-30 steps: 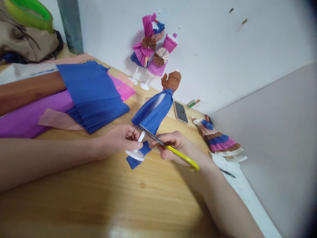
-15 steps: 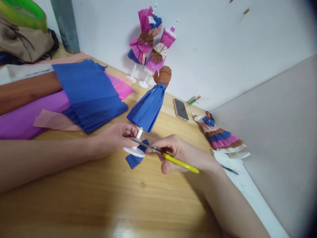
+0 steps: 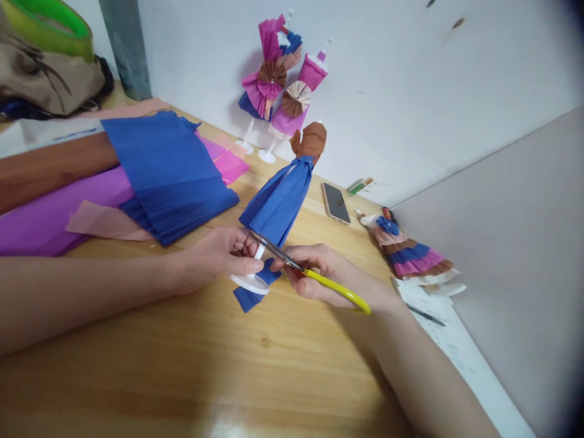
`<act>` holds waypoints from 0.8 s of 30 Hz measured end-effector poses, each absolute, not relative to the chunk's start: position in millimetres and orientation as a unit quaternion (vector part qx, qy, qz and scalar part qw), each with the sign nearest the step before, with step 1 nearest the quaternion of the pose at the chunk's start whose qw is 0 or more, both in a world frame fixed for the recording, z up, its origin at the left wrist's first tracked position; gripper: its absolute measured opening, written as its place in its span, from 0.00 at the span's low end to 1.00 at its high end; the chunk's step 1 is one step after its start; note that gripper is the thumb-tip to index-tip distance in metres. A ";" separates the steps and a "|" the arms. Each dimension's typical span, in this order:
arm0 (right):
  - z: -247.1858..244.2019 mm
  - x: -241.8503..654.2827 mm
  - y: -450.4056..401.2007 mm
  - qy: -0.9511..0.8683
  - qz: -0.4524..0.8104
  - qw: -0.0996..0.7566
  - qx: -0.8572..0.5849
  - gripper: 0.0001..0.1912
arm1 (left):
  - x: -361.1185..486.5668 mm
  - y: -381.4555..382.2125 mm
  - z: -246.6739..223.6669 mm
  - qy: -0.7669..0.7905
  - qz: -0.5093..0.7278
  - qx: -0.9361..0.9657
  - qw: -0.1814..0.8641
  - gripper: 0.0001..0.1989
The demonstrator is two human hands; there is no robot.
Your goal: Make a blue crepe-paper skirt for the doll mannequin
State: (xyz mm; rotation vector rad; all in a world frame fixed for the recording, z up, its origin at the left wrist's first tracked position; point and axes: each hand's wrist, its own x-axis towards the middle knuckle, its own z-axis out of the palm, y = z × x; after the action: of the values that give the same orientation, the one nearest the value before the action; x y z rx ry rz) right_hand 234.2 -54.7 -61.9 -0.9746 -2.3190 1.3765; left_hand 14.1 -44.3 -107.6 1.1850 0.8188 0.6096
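A small dress-form stand wears a pleated blue paper skirt [image 3: 279,198] and a brown paper top [image 3: 310,140]. My left hand [image 3: 228,252] is closed on its white stand [image 3: 250,283], near the round base. In my right hand [image 3: 322,264] is a pair of yellow-handled scissors [image 3: 335,291]. Their blades lie across the white post, close to the skirt's lower hem; whether they touch the paper I cannot tell. Blue paper scraps [image 3: 249,298] rest on the table under the base.
Blue crepe paper [image 3: 164,176] lies over brown and purple sheets at left. Two dressed mini forms [image 3: 269,91] stand by the wall. A phone [image 3: 335,202], a tiered paper dress [image 3: 410,249] and a dark slim tool [image 3: 426,315] on white paper lie right.
The scissors have moved up from beside the base to the skirt's hem. The form leans slightly further right, still in my left hand.
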 end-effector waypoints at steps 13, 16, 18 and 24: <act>-59.5 233.7 -55.8 -0.786 0.491 0.121 -0.355 0.28 | 14.0 -44.8 -109.7 0.379 0.273 0.543 0.699 0.15; -59.6 233.2 -55.7 -0.786 0.494 0.121 -0.353 0.28 | 14.6 -44.9 -110.8 0.379 0.273 0.542 0.699 0.15; -59.7 233.3 -55.4 -0.786 0.488 0.122 -0.358 0.29 | 14.9 -45.0 -111.4 0.378 0.276 0.543 0.697 0.14; -59.6 234.0 -55.5 -0.787 0.487 0.123 -0.358 0.30 | 15.4 -45.6 -108.4 0.386 0.278 0.540 0.695 0.13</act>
State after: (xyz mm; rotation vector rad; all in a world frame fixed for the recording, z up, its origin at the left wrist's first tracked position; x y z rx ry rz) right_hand 234.0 -55.5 -59.6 -1.0446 -2.2969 1.4193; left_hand 15.4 -45.6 -108.4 1.2052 0.8607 0.6214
